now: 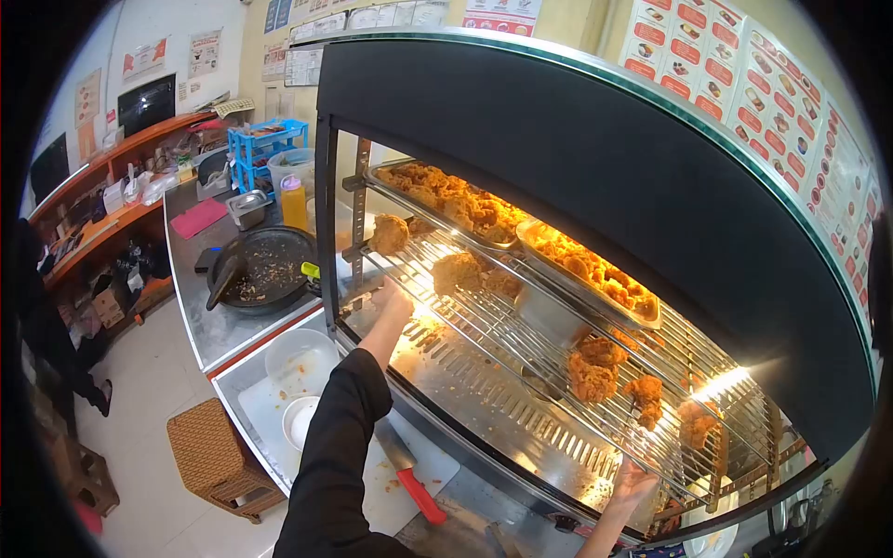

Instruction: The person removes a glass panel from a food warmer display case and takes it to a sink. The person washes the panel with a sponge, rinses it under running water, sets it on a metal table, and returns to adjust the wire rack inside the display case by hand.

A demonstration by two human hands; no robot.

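A lit display cabinet holds a wire rack (502, 321) with several pieces of fried chicken (593, 377) on it. My left hand (393, 302) is at the rack's left front corner, its fingers partly hidden by the rack. At the right front edge, my right hand (634, 481) has its fingers up against the underside of the rack; what they grip is hard to see. Above the rack, two metal trays (521, 244) are filled with fried food. Below lies the cabinet's slotted metal floor (507, 395).
A red-handled knife (420, 493) lies on a white board below the cabinet. Left of it are bowls (302, 358), a black pan (260, 265), a yellow bottle (294, 205) and a woven stool (219, 456). A person in dark clothing (56, 325) stands at far left.
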